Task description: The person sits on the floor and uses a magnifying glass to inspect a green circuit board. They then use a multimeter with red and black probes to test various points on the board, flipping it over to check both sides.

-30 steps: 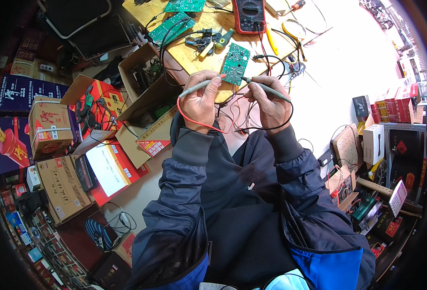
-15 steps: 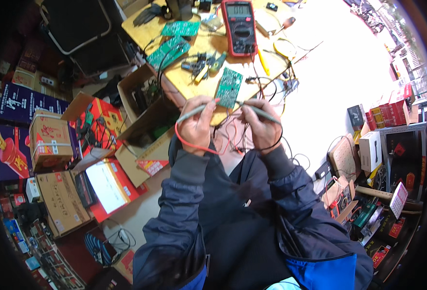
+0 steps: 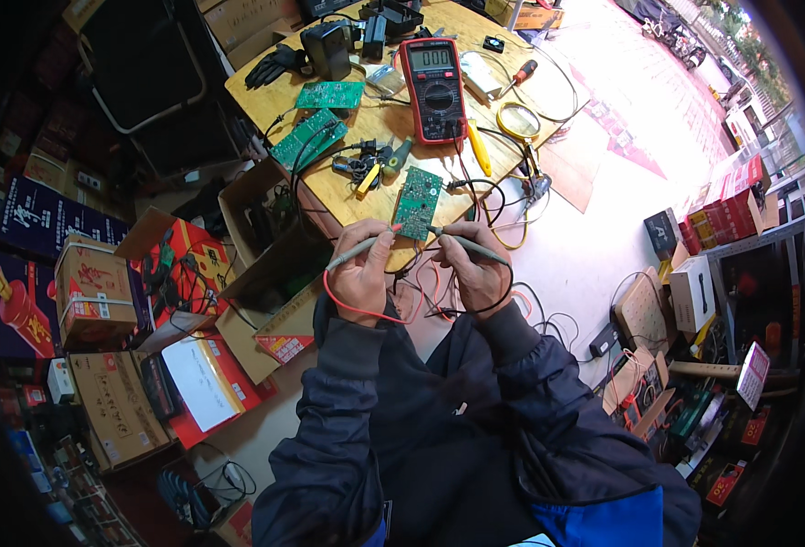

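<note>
Probe tips are hard to make out against the green circuit board (image 3: 418, 202) at the near table (image 3: 265, 96) edge. Left hand (image 3: 363, 273) grips the red-leaded probe (image 3: 352, 252), right hand (image 3: 477, 271) the black-leaded probe (image 3: 472, 246). Since half a second ago the view has tilted up, showing the whole red multimeter (image 3: 433, 77). An open cardboard box (image 3: 270, 260) beside the table holds dark cables.

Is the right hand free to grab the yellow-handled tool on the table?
Probably not yet: the right hand holds a probe. The yellow-handled tool lies uncovered beyond the circuit board.
</note>
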The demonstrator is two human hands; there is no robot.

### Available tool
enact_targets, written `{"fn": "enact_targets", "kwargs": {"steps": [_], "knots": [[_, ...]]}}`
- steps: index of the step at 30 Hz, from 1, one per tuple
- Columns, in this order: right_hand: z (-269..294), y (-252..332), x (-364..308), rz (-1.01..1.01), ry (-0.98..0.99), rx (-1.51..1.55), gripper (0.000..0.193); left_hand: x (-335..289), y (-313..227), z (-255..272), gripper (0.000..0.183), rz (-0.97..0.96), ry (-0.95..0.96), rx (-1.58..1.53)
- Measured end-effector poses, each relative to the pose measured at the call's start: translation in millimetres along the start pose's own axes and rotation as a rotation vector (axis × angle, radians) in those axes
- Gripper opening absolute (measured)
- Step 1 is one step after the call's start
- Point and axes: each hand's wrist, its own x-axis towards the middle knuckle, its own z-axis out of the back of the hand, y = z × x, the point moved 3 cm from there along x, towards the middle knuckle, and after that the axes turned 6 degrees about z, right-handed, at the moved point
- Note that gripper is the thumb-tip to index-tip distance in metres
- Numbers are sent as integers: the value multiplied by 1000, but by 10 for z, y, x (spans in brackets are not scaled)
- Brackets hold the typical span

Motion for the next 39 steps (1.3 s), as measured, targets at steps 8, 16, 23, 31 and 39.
{"fn": "enact_targets", "kwargs": {"steps": [8, 16, 23, 31, 39], "knots": [[-9, 16, 6, 1, -9, 13, 21, 8, 5, 1, 8, -6, 2, -17], [4, 80, -91, 34, -37, 43, 23, 15, -67, 32, 8, 0, 14, -130], [80, 185, -242, 18, -13, 38, 24, -28, -152, 84, 21, 147, -55, -259], [142, 200, -471, -82, 93, -11, 26, -295, -231, 29, 17, 291, 164, 38], [259, 61, -699, -143, 204, 68, 40, -604, -323, -279, 23, -62, 449, 381]]}}
